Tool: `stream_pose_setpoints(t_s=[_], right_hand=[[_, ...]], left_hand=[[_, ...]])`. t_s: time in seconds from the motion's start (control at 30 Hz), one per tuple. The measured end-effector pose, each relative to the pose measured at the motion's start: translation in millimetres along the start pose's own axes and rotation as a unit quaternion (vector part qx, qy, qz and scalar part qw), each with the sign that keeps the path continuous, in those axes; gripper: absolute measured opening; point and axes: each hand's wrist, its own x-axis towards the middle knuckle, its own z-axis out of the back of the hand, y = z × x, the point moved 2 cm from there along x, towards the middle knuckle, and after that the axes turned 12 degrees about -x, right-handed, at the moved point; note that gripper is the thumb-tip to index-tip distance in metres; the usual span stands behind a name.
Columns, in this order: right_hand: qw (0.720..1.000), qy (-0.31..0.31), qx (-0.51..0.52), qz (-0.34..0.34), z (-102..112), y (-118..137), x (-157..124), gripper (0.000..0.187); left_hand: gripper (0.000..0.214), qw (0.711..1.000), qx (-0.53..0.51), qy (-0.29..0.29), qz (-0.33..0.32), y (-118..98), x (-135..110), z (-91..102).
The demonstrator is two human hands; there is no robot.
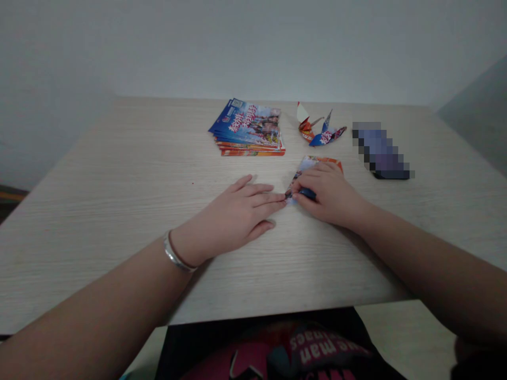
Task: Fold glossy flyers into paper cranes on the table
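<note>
A small folded piece of printed paper (308,162), with orange and pale blue picture areas, lies on the table in front of me, partly hidden under my right hand (330,191). That hand is closed, thumb and fingers pinched at the paper's near edge, where a dark blue part (308,193) shows; whether it is a flap of the paper I cannot tell. My left hand (249,211) lies flat, fingers stretched to the right, its fingertips touching the paper's lower left corner. A silver bangle (174,256) circles the left wrist.
Behind the hands is a fanned stack of printed leaflets (247,124). Two folded paper cranes, an orange one (306,126) and a blue one (325,137), stand to its right. A blurred-out phone (382,150) lies farther right. The pale wood table (119,184) meets a wall (253,47).
</note>
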Motion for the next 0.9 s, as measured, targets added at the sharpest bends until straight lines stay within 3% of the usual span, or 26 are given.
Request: stream_pose_setpoints(t_s=[0.9], right_hand=[[1.0, -0.02, -0.007, -0.016, -7.9, 2.6, 5.0, 0.016]], left_hand=[[0.044, 0.999, 0.027, -0.017, -0.026, -3.1, -1.7, -2.1]])
